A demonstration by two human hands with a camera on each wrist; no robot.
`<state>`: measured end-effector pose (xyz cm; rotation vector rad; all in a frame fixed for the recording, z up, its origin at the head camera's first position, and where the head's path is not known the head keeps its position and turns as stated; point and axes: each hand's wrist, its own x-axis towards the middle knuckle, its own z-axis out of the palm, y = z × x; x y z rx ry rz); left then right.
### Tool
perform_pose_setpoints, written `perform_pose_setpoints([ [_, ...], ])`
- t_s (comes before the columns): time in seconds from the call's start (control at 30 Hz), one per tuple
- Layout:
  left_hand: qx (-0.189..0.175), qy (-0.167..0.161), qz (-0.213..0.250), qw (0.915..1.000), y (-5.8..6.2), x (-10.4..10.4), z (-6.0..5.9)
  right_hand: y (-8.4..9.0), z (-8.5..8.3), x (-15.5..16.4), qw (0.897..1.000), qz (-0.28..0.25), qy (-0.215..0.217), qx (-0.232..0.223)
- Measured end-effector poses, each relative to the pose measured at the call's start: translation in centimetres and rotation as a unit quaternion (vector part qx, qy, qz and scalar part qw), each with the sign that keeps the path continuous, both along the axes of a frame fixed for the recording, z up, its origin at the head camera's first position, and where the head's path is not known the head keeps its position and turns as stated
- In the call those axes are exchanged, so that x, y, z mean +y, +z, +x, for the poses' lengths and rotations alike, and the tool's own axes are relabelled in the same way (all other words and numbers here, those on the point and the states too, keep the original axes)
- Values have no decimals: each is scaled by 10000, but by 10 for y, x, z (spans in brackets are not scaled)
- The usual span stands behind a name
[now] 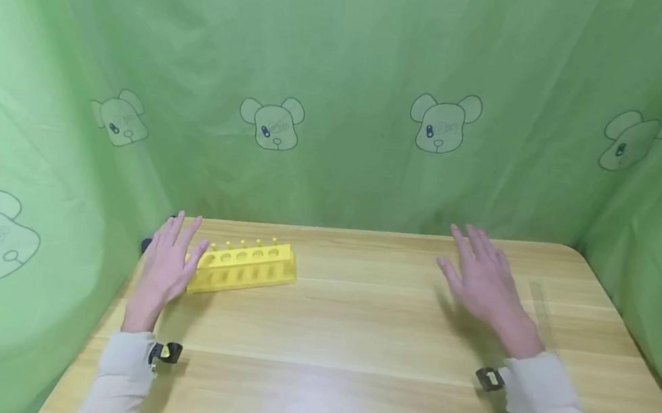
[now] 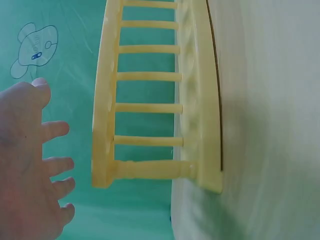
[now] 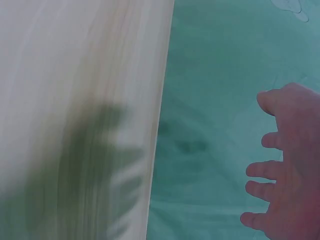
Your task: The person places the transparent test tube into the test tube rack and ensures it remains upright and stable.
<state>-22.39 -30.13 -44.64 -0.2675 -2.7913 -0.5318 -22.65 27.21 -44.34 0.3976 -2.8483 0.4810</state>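
Note:
A yellow test tube rack stands on the left part of the wooden table, with a row of round holes in its top and several upright pegs along its back. My left hand is at the rack's left end, fingers straight and pointing forward, overlapping that end in the head view. In the left wrist view the rack shows its pegs side-on, apart from the hand. Over the right part of the table my right hand hovers with fingers extended, holding nothing; its shadow falls on the tabletop.
A clear flat strip, like a ruler, lies on the table beside my right wrist. Dark objects show at the back left edge, partly behind the left hand. Green curtains with bear drawings surround the table's back and sides.

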Motion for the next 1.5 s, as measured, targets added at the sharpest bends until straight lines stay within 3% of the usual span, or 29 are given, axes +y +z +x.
perform_pose_setpoints([
  [0.17,209,26,343,9992,-8,3,6,2,1,-12,9998,-146,111,0],
  [0.33,199,112,612,9979,-13,2,9,0,2,-23,9991,-302,228,184],
  [0.5,186,149,988,9948,-15,0,13,-3,3,-36,9979,-469,353,278],
  [0.7,500,26,1428,9885,-14,-2,16,-2,0,-53,9955,-692,475,449],
  [1.13,665,-234,1511,9860,-16,5,15,-5,-3,-82,9880,-1190,759,621],
  [1.5,721,-438,1421,9862,-18,10,13,-6,-1,-101,9849,-1316,890,688],
])
